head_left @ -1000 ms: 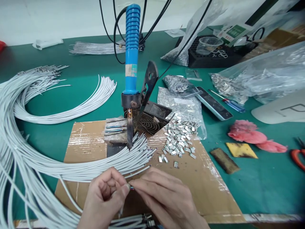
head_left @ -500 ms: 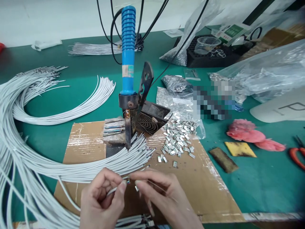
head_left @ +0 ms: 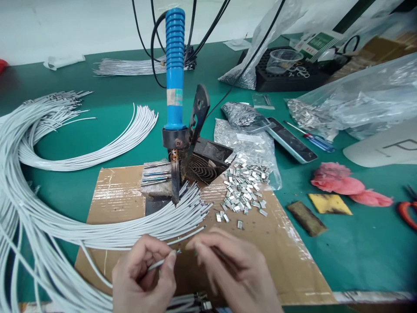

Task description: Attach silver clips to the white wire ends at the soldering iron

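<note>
Right hand [head_left: 236, 271] drawn back, left hand [head_left: 143, 276] pinching wire [head_left: 160, 262] pointing right

Bright, even light is falling from above on the green surface [head_left: 358, 252], leaving only soft, short shadows beneath the wires [head_left: 97, 234] and the iron [head_left: 175, 69]. Glare is shining off the plastic bags [head_left: 365, 100] and the taped cardboard [head_left: 286, 261]. The right hand [head_left: 237, 274] is smearing with motion blur, while the left hand [head_left: 143, 280] and the wire [head_left: 157, 263] it is pinching are showing sharper. The wide lens is bending the surface's far edge.
</note>
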Action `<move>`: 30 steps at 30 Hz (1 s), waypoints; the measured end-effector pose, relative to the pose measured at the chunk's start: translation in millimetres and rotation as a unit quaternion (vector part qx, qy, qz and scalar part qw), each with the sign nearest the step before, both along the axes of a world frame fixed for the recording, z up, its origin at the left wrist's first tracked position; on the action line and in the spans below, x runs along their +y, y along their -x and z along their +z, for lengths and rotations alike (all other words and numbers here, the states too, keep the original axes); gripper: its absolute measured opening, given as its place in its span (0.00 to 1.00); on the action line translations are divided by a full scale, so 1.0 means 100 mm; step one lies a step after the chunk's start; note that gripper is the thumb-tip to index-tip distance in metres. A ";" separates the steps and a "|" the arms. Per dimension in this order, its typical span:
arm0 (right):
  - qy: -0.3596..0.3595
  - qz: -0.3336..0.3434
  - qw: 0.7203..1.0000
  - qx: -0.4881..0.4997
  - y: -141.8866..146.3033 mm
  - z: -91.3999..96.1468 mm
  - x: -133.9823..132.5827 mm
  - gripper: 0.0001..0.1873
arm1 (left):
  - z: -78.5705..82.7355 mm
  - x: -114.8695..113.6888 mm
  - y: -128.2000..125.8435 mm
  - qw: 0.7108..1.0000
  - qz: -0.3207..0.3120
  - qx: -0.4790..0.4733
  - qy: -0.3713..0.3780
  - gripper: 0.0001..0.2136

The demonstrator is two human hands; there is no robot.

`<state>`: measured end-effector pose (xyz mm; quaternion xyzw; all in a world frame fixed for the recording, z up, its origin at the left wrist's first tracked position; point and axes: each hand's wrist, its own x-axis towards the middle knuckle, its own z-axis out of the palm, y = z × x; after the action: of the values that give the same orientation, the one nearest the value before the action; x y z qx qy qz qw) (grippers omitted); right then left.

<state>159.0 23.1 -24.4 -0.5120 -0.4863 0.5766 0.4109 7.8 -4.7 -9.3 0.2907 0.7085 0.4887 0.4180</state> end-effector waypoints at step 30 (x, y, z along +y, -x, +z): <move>-0.404 -0.022 0.901 -0.158 0.21 -0.35 -0.14 0.18 | -0.04 0.07 0.06 0.988 0.005 -0.151 0.039 0.17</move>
<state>137.7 8.7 -59.9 -0.3963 -0.7249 0.2331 0.5130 1.5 2.5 -12.8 0.1941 0.6573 0.5008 0.5286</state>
